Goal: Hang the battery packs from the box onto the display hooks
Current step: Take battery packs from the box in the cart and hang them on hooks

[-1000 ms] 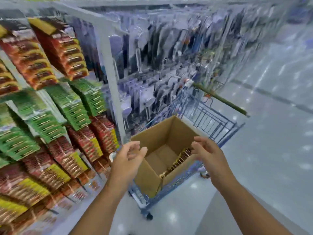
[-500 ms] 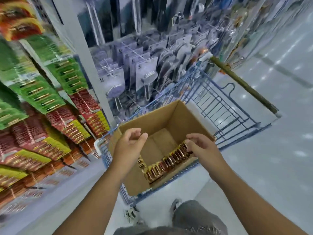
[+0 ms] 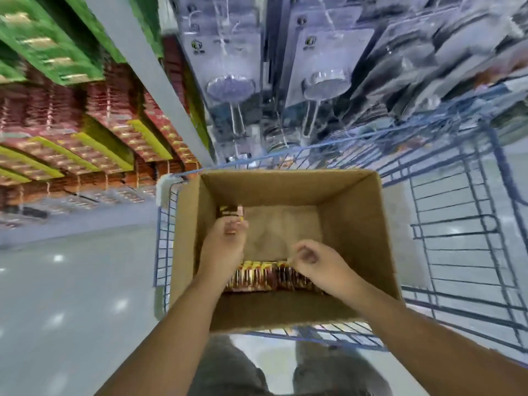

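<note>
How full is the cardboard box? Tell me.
Mostly empty. The cardboard box shows bare floor; one row of battery packs lines its near wall.

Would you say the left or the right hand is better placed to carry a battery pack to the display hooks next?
Probably the left hand: it seems to grip a battery pack already, on the hooks' side. The right hand only reaches at the packs in the cardboard box.

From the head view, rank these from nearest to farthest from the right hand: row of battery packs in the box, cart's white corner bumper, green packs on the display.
1. Row of battery packs, just under the right hand.
2. White corner bumper, cart's left.
3. Green packs, upper left.
</note>
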`<state>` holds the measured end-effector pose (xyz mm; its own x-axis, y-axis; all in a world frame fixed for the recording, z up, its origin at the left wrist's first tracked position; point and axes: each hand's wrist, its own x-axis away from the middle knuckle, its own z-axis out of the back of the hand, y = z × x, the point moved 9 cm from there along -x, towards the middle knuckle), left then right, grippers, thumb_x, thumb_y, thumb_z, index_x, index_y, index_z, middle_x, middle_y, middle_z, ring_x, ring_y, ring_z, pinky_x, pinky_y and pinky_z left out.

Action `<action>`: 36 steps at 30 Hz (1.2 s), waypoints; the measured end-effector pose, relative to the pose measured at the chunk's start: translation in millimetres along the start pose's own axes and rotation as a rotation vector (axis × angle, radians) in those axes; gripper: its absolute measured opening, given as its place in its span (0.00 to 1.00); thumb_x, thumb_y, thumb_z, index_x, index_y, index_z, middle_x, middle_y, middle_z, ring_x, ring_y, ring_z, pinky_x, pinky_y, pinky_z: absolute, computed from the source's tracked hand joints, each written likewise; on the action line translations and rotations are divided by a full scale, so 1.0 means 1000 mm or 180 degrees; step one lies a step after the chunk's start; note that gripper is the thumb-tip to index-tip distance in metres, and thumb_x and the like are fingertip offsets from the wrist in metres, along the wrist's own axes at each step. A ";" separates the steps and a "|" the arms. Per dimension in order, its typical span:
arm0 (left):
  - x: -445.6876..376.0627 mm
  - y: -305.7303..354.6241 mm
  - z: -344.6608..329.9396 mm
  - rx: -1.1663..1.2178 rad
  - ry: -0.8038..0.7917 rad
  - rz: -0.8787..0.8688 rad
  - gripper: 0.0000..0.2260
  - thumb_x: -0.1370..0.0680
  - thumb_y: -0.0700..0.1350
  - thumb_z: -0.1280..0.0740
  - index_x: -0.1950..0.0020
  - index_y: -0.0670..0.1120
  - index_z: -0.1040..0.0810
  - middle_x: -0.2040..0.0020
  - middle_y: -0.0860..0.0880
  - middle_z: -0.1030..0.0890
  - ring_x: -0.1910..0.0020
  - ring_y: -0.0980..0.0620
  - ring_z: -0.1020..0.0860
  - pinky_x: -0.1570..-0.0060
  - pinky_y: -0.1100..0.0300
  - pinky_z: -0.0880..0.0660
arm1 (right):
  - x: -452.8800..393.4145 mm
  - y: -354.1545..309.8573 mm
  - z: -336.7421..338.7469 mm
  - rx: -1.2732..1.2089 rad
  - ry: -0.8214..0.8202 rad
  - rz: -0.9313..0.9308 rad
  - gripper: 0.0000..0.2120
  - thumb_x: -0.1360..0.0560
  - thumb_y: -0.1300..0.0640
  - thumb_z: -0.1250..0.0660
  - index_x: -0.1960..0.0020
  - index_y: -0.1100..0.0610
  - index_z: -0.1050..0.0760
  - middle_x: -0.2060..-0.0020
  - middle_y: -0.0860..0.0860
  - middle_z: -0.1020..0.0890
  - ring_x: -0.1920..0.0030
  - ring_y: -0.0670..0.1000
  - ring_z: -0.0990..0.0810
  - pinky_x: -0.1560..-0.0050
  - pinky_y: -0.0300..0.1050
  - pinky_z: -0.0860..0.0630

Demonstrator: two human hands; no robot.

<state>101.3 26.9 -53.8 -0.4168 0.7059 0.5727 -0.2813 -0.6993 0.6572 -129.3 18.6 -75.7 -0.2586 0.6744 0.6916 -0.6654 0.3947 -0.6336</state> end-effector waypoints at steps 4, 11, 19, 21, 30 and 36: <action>-0.033 -0.047 -0.031 0.0035 0.0109 0.0532 0.17 0.16 0.53 0.35 0.29 0.47 0.26 0.36 0.49 0.20 0.39 0.48 0.21 0.36 0.48 0.23 | -0.054 0.032 -0.044 0.0349 -0.0596 -0.0064 0.10 0.20 0.47 0.29 0.41 0.45 0.25 0.56 0.39 0.22 0.52 0.44 0.21 0.57 0.30 0.30; -0.096 -0.106 -0.060 -0.0065 0.0371 0.1013 0.15 0.16 0.54 0.34 0.32 0.49 0.24 0.36 0.48 0.20 0.39 0.43 0.20 0.38 0.44 0.21 | -0.120 0.061 -0.102 0.0664 -0.1044 0.0041 0.17 0.20 0.45 0.29 0.33 0.46 0.23 0.42 0.45 0.19 0.43 0.48 0.20 0.48 0.43 0.23; -0.146 -0.146 -0.089 -0.0390 0.0255 0.1039 0.19 0.15 0.55 0.38 0.28 0.47 0.24 0.34 0.45 0.20 0.36 0.41 0.21 0.39 0.49 0.23 | -0.159 0.071 -0.154 0.1376 -0.1330 0.0560 0.27 0.19 0.52 0.31 0.21 0.52 0.32 0.24 0.52 0.29 0.26 0.55 0.30 0.29 0.47 0.28; -0.154 -0.158 -0.094 -0.0527 0.0232 0.1139 0.20 0.15 0.56 0.39 0.28 0.47 0.25 0.35 0.45 0.20 0.37 0.39 0.21 0.42 0.50 0.23 | -0.165 0.073 -0.159 0.1571 -0.1323 0.0628 0.28 0.19 0.51 0.30 0.21 0.51 0.32 0.24 0.53 0.30 0.26 0.56 0.31 0.28 0.50 0.29; -0.176 -0.182 -0.106 -0.1301 0.0353 0.0855 0.25 0.20 0.52 0.29 0.26 0.45 0.28 0.31 0.42 0.24 0.35 0.40 0.22 0.38 0.48 0.22 | -0.178 0.089 -0.175 0.1895 -0.1254 0.0773 0.20 0.21 0.48 0.28 0.31 0.50 0.22 0.35 0.52 0.21 0.37 0.55 0.22 0.44 0.47 0.23; -0.188 -0.177 -0.112 -0.2217 0.0506 0.0601 0.44 0.27 0.56 0.21 0.21 0.39 0.38 0.27 0.38 0.29 0.33 0.38 0.23 0.42 0.45 0.22 | -0.179 0.091 -0.170 0.2116 -0.1556 0.0658 0.13 0.21 0.51 0.30 0.39 0.55 0.18 0.44 0.53 0.18 0.46 0.54 0.20 0.49 0.49 0.20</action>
<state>133.0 5.7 -332.8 -0.6176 0.5786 0.5327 -0.6540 -0.7541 0.0607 -24.3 40.2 -315.7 -0.5919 0.2867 0.7533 -0.8050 -0.2584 -0.5341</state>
